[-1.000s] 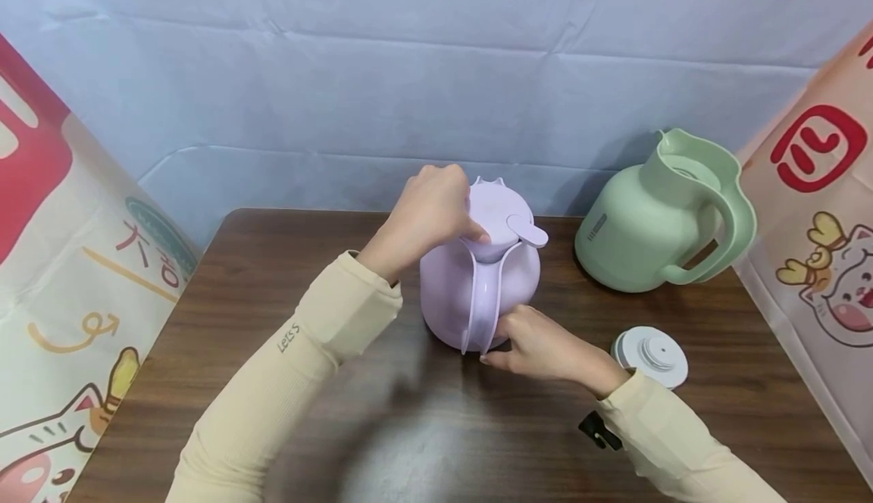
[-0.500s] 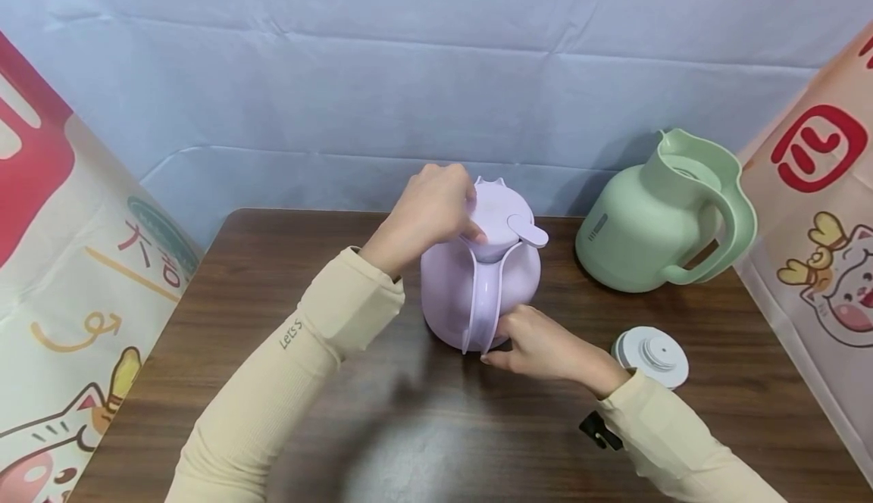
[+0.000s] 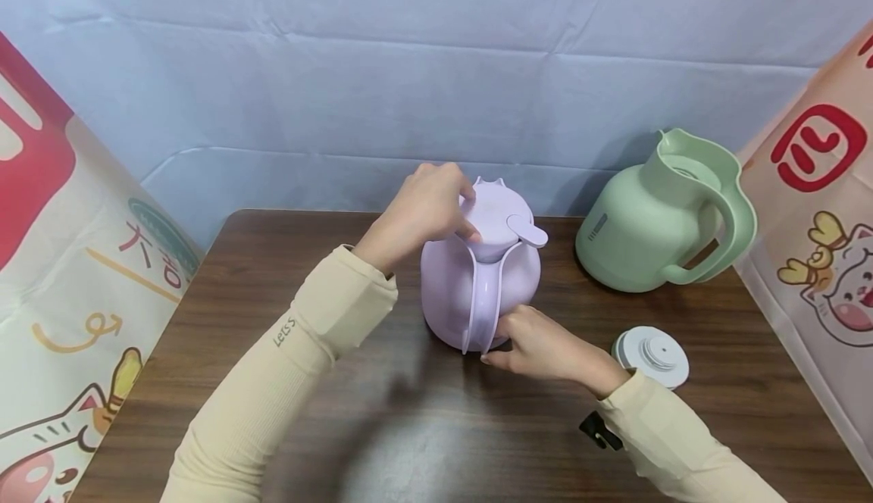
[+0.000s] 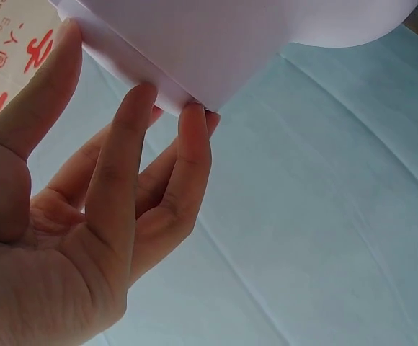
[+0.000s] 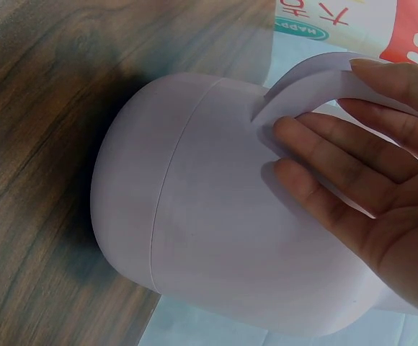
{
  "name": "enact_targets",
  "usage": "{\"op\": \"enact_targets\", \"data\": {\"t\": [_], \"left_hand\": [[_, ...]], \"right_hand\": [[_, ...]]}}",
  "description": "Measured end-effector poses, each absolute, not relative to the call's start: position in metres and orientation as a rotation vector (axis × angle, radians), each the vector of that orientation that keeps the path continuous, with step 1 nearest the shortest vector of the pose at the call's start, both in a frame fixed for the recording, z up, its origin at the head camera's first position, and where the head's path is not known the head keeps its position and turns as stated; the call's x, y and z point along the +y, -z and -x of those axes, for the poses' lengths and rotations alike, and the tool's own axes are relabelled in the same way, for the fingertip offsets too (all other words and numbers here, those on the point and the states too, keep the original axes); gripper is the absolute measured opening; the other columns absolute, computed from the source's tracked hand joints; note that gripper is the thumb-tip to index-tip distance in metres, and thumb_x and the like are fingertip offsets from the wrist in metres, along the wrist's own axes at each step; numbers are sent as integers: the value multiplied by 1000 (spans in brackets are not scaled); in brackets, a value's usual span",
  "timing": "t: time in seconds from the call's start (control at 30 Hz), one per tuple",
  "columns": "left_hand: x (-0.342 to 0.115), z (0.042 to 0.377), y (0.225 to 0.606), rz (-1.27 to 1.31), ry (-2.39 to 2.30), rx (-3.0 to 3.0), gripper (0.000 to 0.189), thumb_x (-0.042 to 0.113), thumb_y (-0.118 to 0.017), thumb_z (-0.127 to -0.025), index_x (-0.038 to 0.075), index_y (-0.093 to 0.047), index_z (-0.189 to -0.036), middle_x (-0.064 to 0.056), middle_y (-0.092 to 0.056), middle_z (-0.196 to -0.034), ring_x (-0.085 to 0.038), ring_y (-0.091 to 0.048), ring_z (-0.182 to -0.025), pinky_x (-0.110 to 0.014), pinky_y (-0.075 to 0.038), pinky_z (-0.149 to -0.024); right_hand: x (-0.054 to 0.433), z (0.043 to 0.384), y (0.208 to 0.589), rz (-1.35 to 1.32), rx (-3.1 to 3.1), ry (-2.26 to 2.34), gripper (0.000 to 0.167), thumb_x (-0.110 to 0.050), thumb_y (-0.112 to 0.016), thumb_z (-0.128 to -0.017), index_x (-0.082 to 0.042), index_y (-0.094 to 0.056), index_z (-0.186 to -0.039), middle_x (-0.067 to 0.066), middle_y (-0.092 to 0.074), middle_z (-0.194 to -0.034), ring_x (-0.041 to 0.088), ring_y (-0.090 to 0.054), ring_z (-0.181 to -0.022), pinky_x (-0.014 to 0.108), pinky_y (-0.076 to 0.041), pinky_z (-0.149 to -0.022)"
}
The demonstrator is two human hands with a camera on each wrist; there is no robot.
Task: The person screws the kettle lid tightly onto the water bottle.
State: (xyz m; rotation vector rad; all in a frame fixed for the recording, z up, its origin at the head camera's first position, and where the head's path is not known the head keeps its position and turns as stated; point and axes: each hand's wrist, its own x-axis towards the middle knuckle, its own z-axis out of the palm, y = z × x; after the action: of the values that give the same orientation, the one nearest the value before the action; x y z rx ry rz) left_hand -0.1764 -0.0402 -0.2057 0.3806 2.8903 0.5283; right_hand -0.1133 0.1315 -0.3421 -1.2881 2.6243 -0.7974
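A lilac thermos jug [image 3: 446, 291] stands upright on the table, its lid [image 3: 498, 211] seated in the top with a small tab pointing right. My left hand [image 3: 433, 204] is at the lid's left edge, thumb on the near side; the head view hides most of its fingertips. In the left wrist view, that hand's fingertips [image 4: 192, 119] touch the lilac rim. Low on the jug's handle [image 3: 486, 298], my right hand [image 3: 539, 344] grips it. The right wrist view has the right fingers [image 5: 331, 158] passing inside the handle, with the thumb on its outer side.
A green thermos jug [image 3: 634, 230] stands at the back right, handle toward the right. In front of it a white round stopper [image 3: 656, 355] lies on the brown wooden table [image 3: 327, 420]. A pale cloth backdrop [image 3: 327, 94] hangs behind, printed panels at both sides.
My left hand has shifted slightly left, its thumb sliding a little along the lid. The right hand and the lilac jug have stayed in place.
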Motion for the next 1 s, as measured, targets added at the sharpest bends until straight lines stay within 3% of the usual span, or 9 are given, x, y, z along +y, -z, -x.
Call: {"op": "enact_targets", "data": {"t": [0.23,0.47,0.67,0.8,1.0], "left_hand": [[-44,175,203,-381,-581,2872,49,25,-80,-69,13,-65,-115,0,-60,-116,-25,-46,-112,-33,-40,-88],[-57,171,202,-342,-699,2850,30,18,-65,-82,8,-65,-110,-4,-61,-96,-21,-48,-100,-31,-42,-80],[-69,165,207,-327,-718,2841,37,17,-58,-85,3,-59,-120,-8,-61,-105,-24,-49,-105,-34,-42,-85],[-76,162,215,-346,-704,2848,36,18,-58,-86,3,-60,-119,-9,-61,-100,-24,-51,-98,-35,-43,-81],[-89,156,237,-328,-741,2811,36,18,-60,-85,2,-61,-117,-12,-64,-103,-27,-55,-103,-38,-44,-84]], "right_hand": [[132,113,342,1304,2623,804,5,-9,-72,-71,-11,-67,-72,-9,-62,-70,6,-55,-65,29,-47,-61],[132,113,341,1298,2621,797,4,-10,-72,-71,-11,-67,-72,-8,-62,-70,5,-54,-65,29,-48,-61],[133,113,341,1308,2613,808,4,-8,-71,-72,-11,-68,-73,-6,-63,-71,10,-58,-66,30,-48,-62],[133,113,341,1301,2620,813,4,-8,-71,-72,-9,-68,-74,-7,-64,-72,12,-60,-68,30,-49,-63],[132,112,341,1282,2610,828,3,-10,-72,-73,-10,-69,-74,-8,-64,-72,9,-60,-69,28,-49,-63]]}}
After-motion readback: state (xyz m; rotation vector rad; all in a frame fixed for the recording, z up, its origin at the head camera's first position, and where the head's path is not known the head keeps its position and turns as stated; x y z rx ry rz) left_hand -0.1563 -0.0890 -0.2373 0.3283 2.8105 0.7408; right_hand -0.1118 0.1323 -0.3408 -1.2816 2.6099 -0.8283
